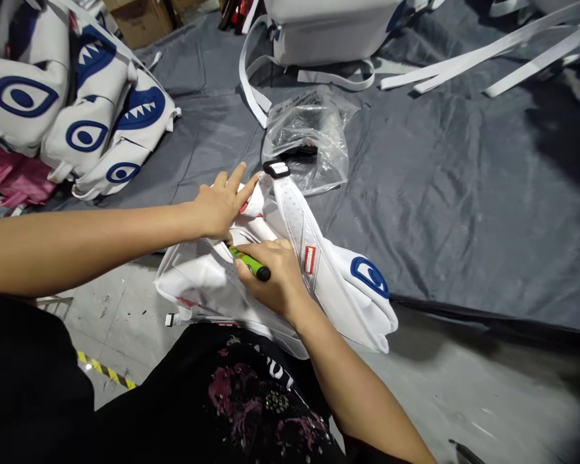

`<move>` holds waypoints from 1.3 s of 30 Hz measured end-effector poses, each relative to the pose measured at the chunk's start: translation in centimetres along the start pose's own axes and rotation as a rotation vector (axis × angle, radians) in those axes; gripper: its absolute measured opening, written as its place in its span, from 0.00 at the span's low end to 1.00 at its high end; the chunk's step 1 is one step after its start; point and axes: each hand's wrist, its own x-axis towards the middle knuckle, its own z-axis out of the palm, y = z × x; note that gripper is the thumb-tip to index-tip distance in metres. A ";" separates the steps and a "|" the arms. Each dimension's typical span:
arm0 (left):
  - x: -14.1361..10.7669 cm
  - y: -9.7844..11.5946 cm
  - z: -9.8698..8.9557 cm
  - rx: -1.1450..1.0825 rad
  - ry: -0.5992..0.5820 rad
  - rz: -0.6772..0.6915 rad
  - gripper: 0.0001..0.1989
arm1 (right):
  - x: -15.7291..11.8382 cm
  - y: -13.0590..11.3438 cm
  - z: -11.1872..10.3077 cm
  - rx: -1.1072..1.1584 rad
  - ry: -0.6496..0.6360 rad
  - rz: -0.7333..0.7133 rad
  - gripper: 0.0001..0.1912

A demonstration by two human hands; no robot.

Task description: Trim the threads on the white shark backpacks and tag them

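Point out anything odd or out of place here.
A thin dark object appears to lie on the floor at lower right, odd because it is off the table; I cannot tell what it is. The nearest white backpack shows no evident damage.

Head-worn camera looks forward and down over the white bag (200, 280)

The single view looks from the person's own head, facing forward and steeply down, with the white bag close under the lens and central. On the near side of the bag, closest of all, spreads the wearer's black clothing (164, 399). The left forearm (96, 241) enters from the bag's left, the right forearm (362, 386) from its near right. Past the bag, the line of sight flattens out across the grey-covered table (464, 219), reaching a cardboard box (142, 22) well beyond it to the left. Lower than the bag, the floor (493, 380) shows on both sides of it.
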 end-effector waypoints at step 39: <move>1.1 -3.8 1.9 -0.195 0.055 0.114 0.61 | 1.7 0.8 0.6 -0.087 -0.009 0.022 0.17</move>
